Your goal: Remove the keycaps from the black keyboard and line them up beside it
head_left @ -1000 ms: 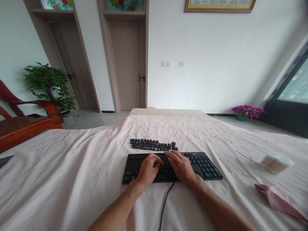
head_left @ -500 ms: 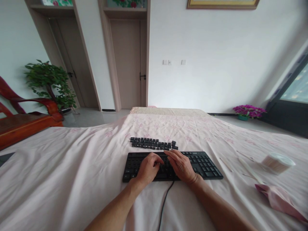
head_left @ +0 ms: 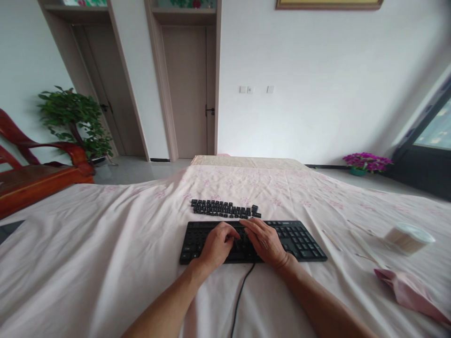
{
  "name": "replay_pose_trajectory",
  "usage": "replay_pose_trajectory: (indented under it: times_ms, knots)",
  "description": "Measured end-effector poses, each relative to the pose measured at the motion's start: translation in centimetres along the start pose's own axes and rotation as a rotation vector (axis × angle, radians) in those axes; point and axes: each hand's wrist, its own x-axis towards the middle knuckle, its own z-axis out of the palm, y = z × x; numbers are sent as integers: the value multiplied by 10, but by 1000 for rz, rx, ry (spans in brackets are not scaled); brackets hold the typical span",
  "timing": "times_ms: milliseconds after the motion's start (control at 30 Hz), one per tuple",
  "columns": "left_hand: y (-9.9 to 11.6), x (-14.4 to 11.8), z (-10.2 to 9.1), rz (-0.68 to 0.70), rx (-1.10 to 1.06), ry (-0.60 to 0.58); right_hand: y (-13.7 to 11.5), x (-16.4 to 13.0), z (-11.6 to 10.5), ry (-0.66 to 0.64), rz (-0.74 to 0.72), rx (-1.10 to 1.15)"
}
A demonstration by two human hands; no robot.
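A black keyboard point(head_left: 305, 241) lies on the cloth, its cable running toward me. My left hand point(head_left: 220, 244) rests over its middle-left keys with curled fingers, thumb and forefinger close together; whatever may be between them is hidden. Beside it, my right hand point(head_left: 264, 238) lies over the middle keys, fingers stretched out and pointing up and left across the board. The hands cover much of the letter area. Just beyond the keyboard, loose black keycaps point(head_left: 221, 208) lie in rough rows.
Right of the keyboard are thin cotton swabs point(head_left: 331, 240), a round clear tub of swabs point(head_left: 408, 238) and a pink cloth point(head_left: 410, 291). A pale flowered tablecloth point(head_left: 105, 263) covers the table. A dark flat object point(head_left: 10, 230) sits at the left edge.
The view has shifted very slightly. Both hands keep nearly the same place and shape on the keyboard, and the loose keycaps look unchanged.
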Motion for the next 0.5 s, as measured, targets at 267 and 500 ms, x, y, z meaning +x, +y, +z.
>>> replay_pose_trajectory:
  times_ms: [267,500]
  knots:
    - [-1,0,0,7,2,0,2,-1,2,1,-16,15]
    - [-1,0,0,19,-16,-3,0,0,1,2,-22,5]
